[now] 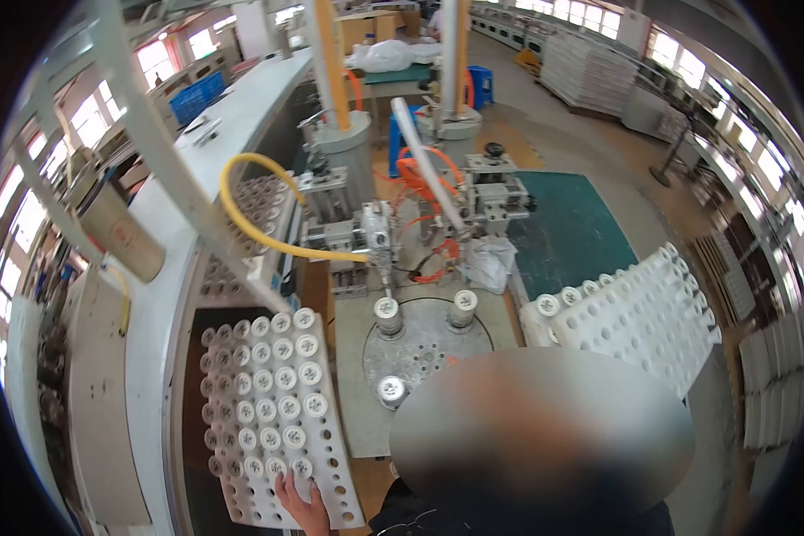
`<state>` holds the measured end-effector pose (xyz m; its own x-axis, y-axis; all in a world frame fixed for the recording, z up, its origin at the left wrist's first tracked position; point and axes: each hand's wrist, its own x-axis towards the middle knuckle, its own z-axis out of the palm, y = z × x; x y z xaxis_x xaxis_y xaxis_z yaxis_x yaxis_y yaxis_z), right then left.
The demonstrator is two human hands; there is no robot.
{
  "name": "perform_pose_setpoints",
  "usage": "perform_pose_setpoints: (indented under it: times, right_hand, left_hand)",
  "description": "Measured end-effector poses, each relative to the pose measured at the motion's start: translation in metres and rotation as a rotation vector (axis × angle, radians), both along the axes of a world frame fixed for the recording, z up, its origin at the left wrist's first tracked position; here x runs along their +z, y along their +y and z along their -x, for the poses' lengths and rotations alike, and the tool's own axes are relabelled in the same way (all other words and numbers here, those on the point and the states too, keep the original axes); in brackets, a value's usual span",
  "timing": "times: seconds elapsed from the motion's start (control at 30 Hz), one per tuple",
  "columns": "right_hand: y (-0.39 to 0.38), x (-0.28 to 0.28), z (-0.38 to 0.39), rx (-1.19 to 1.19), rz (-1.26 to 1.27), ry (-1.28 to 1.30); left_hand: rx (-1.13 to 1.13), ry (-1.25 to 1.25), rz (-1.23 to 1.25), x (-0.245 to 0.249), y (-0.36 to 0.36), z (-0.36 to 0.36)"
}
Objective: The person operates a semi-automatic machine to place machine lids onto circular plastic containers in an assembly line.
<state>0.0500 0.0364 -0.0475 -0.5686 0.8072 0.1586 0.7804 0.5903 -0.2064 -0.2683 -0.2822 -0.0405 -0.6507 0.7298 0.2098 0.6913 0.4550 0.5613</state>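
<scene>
My left hand (304, 507) reaches over the near end of a white perforated tray (340, 477) at the lower left, fingers apart. Its fingertips are right at a round white-topped cup (302, 467) and the neighbouring cup (277, 467) in the nearest row. Several similar cups stand upright in rows across that tray. To the right, a round metal turntable (429, 335) carries three pieces: one white-topped cup (387, 310) under a nozzle, another cup (464, 306) at the right and a third (390, 389) at the front. My right hand does not show; a blurred oval hides the lower middle.
Behind the turntable stand metal machine heads (500, 196) with a yellow hose (232, 210) and orange tubes. A second white tray (630, 313) of cups lies tilted at the right, by a green mat (570, 237). A long pale counter (165, 259) runs along the left.
</scene>
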Motion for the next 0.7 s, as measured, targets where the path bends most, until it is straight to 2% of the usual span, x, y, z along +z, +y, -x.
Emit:
perform_pose_setpoints:
  times: [0.03, 0.07, 0.1, 0.17, 0.2, 0.23, 0.3, 0.33, 0.37, 0.43, 0.47, 0.5, 0.53, 0.57, 0.6, 0.63, 0.67, 0.7]
  right_hand:
    - [-0.002, -0.014, 0.002, 0.053, 0.062, -0.095]
    - [-0.005, -0.024, 0.004, 0.1, 0.123, -0.19]
    - [-0.013, -0.026, 0.013, 0.121, 0.157, -0.153]
    - [-0.033, -0.017, 0.03, 0.205, 0.153, -0.076]
    - [-0.042, -0.019, 0.037, 0.245, 0.142, 0.087]
    - [-0.048, -0.017, 0.046, 0.255, 0.199, 0.159]
    - [-0.063, 0.008, 0.048, 0.227, 0.009, 0.343]
    - [-0.062, 0.026, 0.036, 0.19, -0.001, 0.342]
    - [-0.054, 0.049, 0.017, 0.156, -0.016, 0.441]
    - [-0.03, 0.081, -0.039, 0.083, -0.052, 0.591]
    - [-0.015, 0.096, -0.082, 0.041, -0.075, 0.64]
    - [-0.001, 0.114, -0.126, -0.054, -0.123, 0.629]
    - [0.018, 0.119, -0.171, -0.175, -0.328, 0.488]
    - [0.028, 0.129, -0.224, -0.332, -0.198, 0.686]
    - [0.046, 0.12, -0.28, -0.446, -0.356, 0.626]
    - [0.061, 0.112, -0.341, -0.64, -0.283, 0.652]
    - [0.079, 0.092, -0.404, -0.787, -0.374, 0.569]
    - [0.086, 0.087, -0.454, -0.889, -0.526, 0.363]
  left_hand:
    - [-0.073, -0.115, -0.064, -0.006, 0.009, 0.002]
    - [-0.179, 0.003, -0.066, 0.006, 0.029, -0.004]
    - [-0.228, -0.002, -0.08, 0.021, 0.049, -0.015]
    - [-0.301, -0.201, 0.058, 0.046, 0.095, -0.039]
    - [-0.452, -0.145, -0.127, 0.041, 0.114, -0.046]
    - [-0.536, -0.163, -0.139, 0.039, 0.136, -0.061]
    - [-0.547, -0.282, -0.057, 0.042, 0.166, -0.091]
    - [-0.626, -0.097, 0.006, 0.052, 0.173, -0.103]
    - [-0.653, -0.097, 0.006, 0.053, 0.186, -0.114]
    - [-0.674, -0.42, 0.106, 0.046, 0.21, -0.135]
    - [-0.788, -0.342, 0.087, 0.006, 0.216, -0.127]
    - [-0.793, -0.344, 0.09, 0.006, 0.225, -0.144]
    - [-0.756, -0.554, 0.202, 0.017, 0.238, -0.166]
    - [-0.7, -0.764, 0.309, 0.026, 0.248, -0.187]
    - [-0.798, -0.464, 0.192, 0.024, 0.256, -0.204]
    - [-0.848, -0.151, 0.082, 0.021, 0.264, -0.219]
    - [-0.891, -0.074, 0.115, 0.025, 0.273, -0.234]
    - [-0.908, 0.002, 0.157, 0.028, 0.282, -0.244]
